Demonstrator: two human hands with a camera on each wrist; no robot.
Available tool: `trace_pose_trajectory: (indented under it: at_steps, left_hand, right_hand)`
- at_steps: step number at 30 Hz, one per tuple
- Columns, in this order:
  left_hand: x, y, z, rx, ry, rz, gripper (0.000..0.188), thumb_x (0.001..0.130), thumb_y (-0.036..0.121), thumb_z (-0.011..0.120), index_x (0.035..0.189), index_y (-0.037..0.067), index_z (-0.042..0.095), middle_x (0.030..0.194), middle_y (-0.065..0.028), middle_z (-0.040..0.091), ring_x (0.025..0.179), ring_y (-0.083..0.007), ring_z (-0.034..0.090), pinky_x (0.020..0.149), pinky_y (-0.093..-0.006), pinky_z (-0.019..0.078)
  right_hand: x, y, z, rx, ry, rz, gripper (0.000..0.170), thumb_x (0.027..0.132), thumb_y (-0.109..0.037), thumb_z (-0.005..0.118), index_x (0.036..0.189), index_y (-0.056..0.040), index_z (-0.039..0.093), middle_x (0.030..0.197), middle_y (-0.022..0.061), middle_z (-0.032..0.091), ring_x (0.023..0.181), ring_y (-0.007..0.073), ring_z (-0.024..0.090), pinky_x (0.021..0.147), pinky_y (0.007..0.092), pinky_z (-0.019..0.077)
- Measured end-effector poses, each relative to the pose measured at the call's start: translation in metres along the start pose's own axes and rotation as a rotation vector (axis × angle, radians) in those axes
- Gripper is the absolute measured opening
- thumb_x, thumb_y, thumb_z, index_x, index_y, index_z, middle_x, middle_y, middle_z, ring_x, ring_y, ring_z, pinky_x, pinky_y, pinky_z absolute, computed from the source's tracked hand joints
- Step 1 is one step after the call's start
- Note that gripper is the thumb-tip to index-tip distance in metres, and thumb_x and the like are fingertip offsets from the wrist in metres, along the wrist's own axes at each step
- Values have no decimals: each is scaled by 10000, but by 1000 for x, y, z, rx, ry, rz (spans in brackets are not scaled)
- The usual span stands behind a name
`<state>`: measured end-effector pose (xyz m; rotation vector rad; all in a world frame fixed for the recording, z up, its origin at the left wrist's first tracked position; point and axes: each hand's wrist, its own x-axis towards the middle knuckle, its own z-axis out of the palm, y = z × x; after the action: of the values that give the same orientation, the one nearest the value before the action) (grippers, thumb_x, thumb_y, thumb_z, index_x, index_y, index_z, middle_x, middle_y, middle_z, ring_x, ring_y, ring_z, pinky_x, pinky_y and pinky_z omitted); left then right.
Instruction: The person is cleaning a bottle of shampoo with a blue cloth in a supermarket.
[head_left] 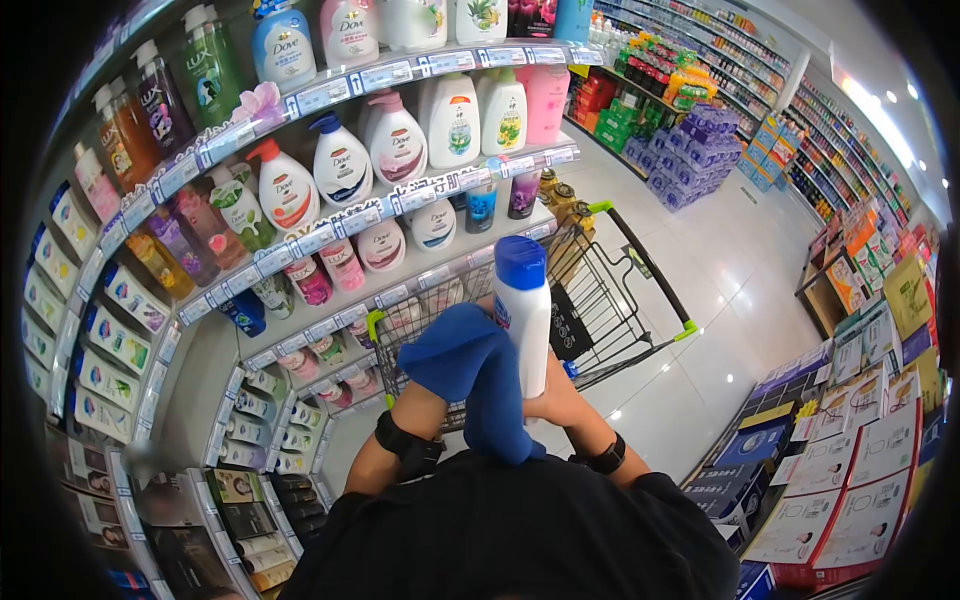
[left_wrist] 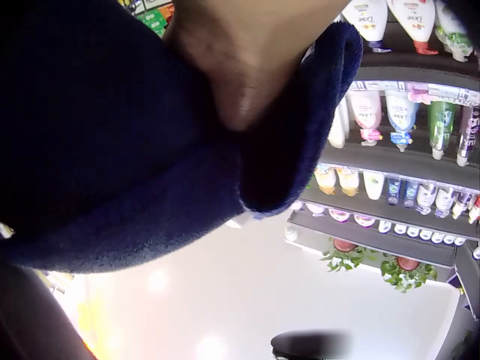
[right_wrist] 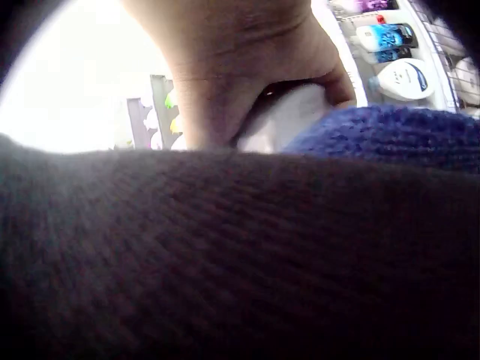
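A white bottle (head_left: 524,350) with a blue cap (head_left: 521,262) stands upright in front of the person's chest. Low on its body, the right hand (head_left: 562,400) grips it; in the right wrist view, the thumb and fingers wrap its white base (right_wrist: 289,116). A blue cloth (head_left: 465,365) covers most of the left hand (left_wrist: 244,75) and hangs down beside the bottle. The left hand holds this cloth against the bottle's left side, with its fingers largely hidden in the folds.
Shelves of pump bottles (head_left: 340,165) curve along the left and front. A shopping cart (head_left: 615,290) with green corners stands just ahead, on a shiny tiled floor (head_left: 730,300). Stacked boxes (head_left: 850,470) line the right side, and purple packs (head_left: 695,155) are piled farther back.
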<state>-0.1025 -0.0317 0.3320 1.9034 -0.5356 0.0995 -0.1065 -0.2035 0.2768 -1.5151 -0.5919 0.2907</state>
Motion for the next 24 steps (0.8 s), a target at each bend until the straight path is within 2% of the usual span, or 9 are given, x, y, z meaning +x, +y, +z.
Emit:
trace_pose_trajectory:
  at_steps: [2,5,7,10,14,18,20,22,24]
  left_hand:
    - [-6,21,-11,775,-94,16,296,849,115,497,1129,27,535,1084,-119,574,983,-184,543,856,-309,436]
    - [-14,-60,2,94,279,81,299,813,126,540,1094,26,555,1052,-123,591,937,-215,576,797,-310,461]
    - [-14,-109,7,-181,337,74,278,832,145,532,1080,22,559,1076,-129,580,972,-220,561,826,-316,458]
    - [-7,-113,-1,-295,408,17,246,858,150,514,1058,14,561,1072,-125,580,964,-220,565,838,-318,466]
    - [0,-90,-23,-1269,392,-41,199,872,121,499,1030,16,559,1041,-113,589,899,-209,587,806,-316,489]
    - [-2,-69,-15,-912,751,-184,127,838,104,542,944,37,557,914,-87,599,846,-186,590,724,-295,501]
    - [2,-83,-13,-508,686,131,93,820,94,559,900,51,540,861,-72,593,813,-159,582,685,-266,484]
    - [5,-75,-17,-178,581,183,75,803,80,570,856,60,520,819,-57,587,781,-133,572,654,-243,465]
    - [1,-43,-20,66,455,-36,81,788,63,575,813,62,499,788,-41,580,749,-108,560,631,-225,444]
  right_hand:
    - [0,5,-7,171,-125,103,891,520,-186,736,1295,-16,331,1170,115,499,1040,218,512,888,323,398]
    - [-9,11,-12,513,-193,269,918,493,-111,702,1318,-6,314,1207,124,484,1095,233,485,926,319,383]
    - [-12,11,-11,661,-196,264,918,479,-68,678,1320,2,314,1222,140,480,1099,254,491,929,334,395]
    - [-15,33,-22,696,-235,318,903,507,-76,668,1324,14,293,1217,147,481,1098,258,494,924,345,403]
    - [-15,31,-23,740,-161,272,845,560,-80,633,1324,18,286,1195,163,492,1091,269,503,917,357,412]
    - [-9,11,-17,780,-232,168,785,600,-89,610,1311,25,297,1120,190,523,1002,277,560,884,363,435]
    - [-7,3,-14,714,-229,142,768,604,-101,612,1299,30,310,1093,189,533,969,272,574,871,363,441]
    - [-6,3,-13,607,-207,153,758,602,-119,618,1285,30,325,1078,178,541,961,260,573,859,357,445]
    - [-6,5,-10,524,-199,165,754,597,-134,627,1274,29,337,1066,167,548,958,249,571,849,351,447]
